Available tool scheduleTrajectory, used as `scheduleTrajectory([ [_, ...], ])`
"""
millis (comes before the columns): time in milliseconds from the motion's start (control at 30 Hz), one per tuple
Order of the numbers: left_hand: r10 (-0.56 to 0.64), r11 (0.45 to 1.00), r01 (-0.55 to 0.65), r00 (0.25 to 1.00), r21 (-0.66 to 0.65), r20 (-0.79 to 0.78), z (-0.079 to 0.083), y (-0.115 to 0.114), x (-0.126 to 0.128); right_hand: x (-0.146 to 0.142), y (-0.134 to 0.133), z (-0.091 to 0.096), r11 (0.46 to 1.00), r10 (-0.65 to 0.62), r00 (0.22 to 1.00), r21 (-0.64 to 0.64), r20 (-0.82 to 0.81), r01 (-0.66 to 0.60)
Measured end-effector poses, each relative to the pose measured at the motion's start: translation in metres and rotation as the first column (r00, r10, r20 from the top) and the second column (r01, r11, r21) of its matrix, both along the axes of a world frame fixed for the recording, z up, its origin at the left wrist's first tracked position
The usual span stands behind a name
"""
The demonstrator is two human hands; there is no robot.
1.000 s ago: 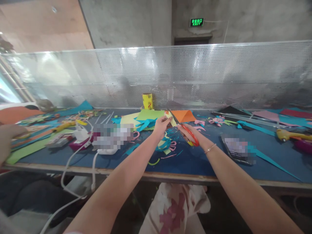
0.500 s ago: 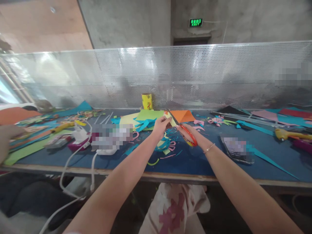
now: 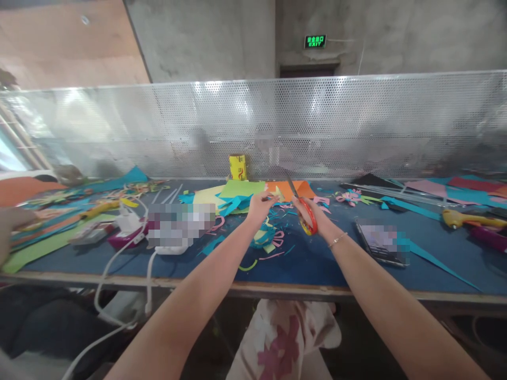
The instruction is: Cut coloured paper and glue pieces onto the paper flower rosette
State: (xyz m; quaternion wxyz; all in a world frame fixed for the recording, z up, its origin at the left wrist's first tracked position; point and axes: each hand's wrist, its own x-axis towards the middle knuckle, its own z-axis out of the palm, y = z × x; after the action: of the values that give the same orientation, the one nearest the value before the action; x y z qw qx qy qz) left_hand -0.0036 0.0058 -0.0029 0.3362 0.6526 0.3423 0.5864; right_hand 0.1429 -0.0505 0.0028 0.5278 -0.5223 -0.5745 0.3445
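My left hand pinches a small pale yellow piece of paper over the table's middle. My right hand is wrapped round red-handled scissors, their blades pointing up and away, a little right of the paper and apart from it. Behind the hands lie an orange sheet and a green sheet. Beneath them rests a bundle of curled blue paper with pink loops and thin cut strips around it.
A phone and a yellow glue gun lie to the right. White cables hang over the table edge from a power strip at left. A yellow box stands by the perforated metal screen. Another person's hand shows far left.
My right hand has drawn the scissors away from the yellow paper, so the blades stand clear of it. The paper piece in my left hand looks smaller or turned.
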Motion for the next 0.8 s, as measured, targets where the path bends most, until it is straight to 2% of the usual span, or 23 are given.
scheduleTrajectory([
  [100,0.067,0.983,-0.050,0.994,0.178,-0.089,0.002,-0.001,-0.001,0.002,-0.002,0.002,0.997,-0.033,0.995,-0.069,-0.093,0.027],
  [200,0.057,0.972,-0.026,0.990,0.235,-0.128,0.002,-0.004,0.000,0.002,-0.003,0.004,0.989,-0.010,0.980,-0.144,-0.199,-0.019],
  [333,-0.007,0.978,0.043,0.985,0.205,-0.171,0.001,-0.006,0.001,0.001,0.001,0.002,0.984,0.106,0.942,-0.102,-0.320,-0.145],
  [433,-0.015,0.981,0.050,0.982,0.186,-0.187,0.001,-0.008,0.003,0.001,0.002,0.000,0.983,0.162,0.923,-0.031,-0.348,-0.184],
  [600,-0.051,0.987,0.071,0.988,0.142,-0.143,0.002,-0.012,0.004,0.001,0.000,0.002,0.980,0.196,0.948,0.028,-0.252,-0.196],
  [800,-0.160,0.987,0.161,0.986,0.004,-0.049,0.004,-0.015,0.006,-0.001,-0.001,0.004,0.988,0.154,0.973,0.057,-0.170,-0.146],
])
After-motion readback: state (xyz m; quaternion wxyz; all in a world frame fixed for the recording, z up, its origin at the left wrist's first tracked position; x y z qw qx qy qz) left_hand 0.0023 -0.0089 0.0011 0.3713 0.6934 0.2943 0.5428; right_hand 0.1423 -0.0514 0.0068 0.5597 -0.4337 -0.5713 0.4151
